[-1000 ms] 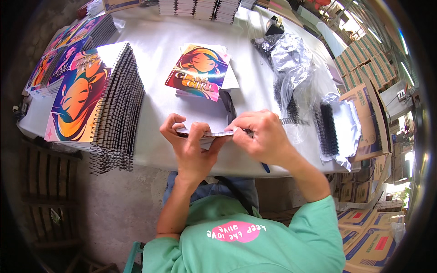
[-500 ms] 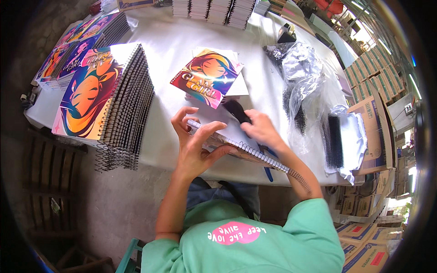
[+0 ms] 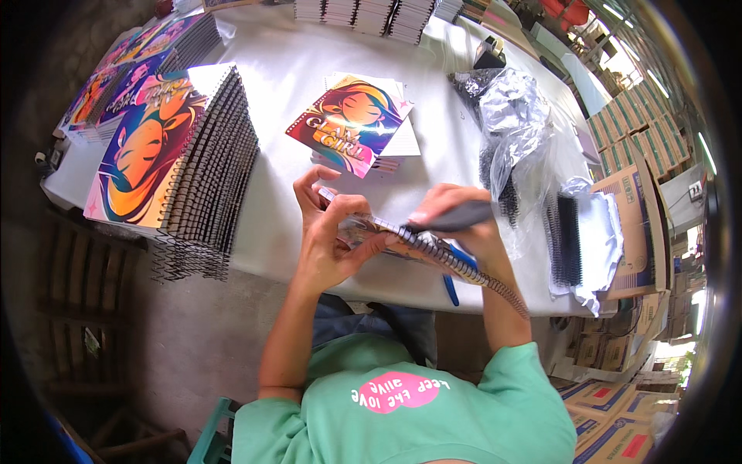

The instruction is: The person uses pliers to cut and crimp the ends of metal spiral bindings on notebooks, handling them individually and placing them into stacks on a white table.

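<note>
My left hand (image 3: 328,232) grips a notebook (image 3: 363,230) by its upper end and holds it on edge above the table's near side. A black spiral coil (image 3: 444,251) runs along the notebook's edge, and its loose tail sticks out past the corner beside my right forearm. My right hand (image 3: 452,207) is closed on a dark, elongated tool (image 3: 464,217), smeared by motion, whose kind I cannot make out. The tool's tip meets the coil near my left thumb. Below the notebook, a blue-handled tool (image 3: 450,290) lies at the table edge, partly hidden.
Coil-bound notebooks (image 3: 201,155) are stacked at left. Loose covers and sheets (image 3: 352,124) lie mid-table. At right are a clear plastic bag (image 3: 514,116), black coils (image 3: 568,240) and a cardboard box (image 3: 630,224). A tape dispenser (image 3: 489,54) and more notebook stacks (image 3: 363,17) stand farther back.
My right hand has brought the dark tool from beyond the notebook back onto the coil, its wide end now swung to the right. The coil looks darker and the notebook has tilted slightly.
</note>
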A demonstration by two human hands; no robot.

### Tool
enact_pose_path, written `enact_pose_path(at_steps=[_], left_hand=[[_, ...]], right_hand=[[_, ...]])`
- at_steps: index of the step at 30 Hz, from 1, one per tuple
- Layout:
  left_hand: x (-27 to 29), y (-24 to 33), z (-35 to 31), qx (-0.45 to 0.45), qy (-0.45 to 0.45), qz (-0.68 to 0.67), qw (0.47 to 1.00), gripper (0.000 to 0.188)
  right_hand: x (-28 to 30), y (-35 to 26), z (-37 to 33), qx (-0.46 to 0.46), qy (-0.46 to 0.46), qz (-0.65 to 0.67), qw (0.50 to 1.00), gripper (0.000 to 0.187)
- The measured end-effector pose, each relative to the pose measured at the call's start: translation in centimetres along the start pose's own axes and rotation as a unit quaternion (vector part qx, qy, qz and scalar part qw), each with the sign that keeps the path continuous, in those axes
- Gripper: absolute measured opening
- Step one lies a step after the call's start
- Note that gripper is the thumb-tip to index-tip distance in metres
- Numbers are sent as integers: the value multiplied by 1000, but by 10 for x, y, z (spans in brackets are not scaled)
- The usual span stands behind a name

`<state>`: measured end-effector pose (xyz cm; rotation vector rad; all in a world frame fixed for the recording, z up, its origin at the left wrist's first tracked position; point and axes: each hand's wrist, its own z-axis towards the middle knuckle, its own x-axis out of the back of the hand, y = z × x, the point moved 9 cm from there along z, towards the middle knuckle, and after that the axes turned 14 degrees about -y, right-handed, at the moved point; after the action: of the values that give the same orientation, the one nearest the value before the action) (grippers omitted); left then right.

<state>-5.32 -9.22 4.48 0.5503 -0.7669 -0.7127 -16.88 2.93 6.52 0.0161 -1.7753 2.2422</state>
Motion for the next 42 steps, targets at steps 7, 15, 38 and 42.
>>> enact_pose_path(at_steps=[7, 15, 38, 42], left_hand=[[1, -8, 4, 14, -7, -62, 998, 41], [-1, -9, 5, -25, -14, -37, 999, 49], [-12, -34, 12, 24, -34, -239, 970, 58], [-12, -33, 13, 26, -20, -284, 958, 58]], right_hand=[[-6, -8, 14, -44, -22, -194, 980, 17], [11, 4, 19, -34, 38, -238, 970, 27], [-8, -24, 38, 116, -27, -158, 980, 25], [6, -6, 42, 18, 39, -126, 991, 29]])
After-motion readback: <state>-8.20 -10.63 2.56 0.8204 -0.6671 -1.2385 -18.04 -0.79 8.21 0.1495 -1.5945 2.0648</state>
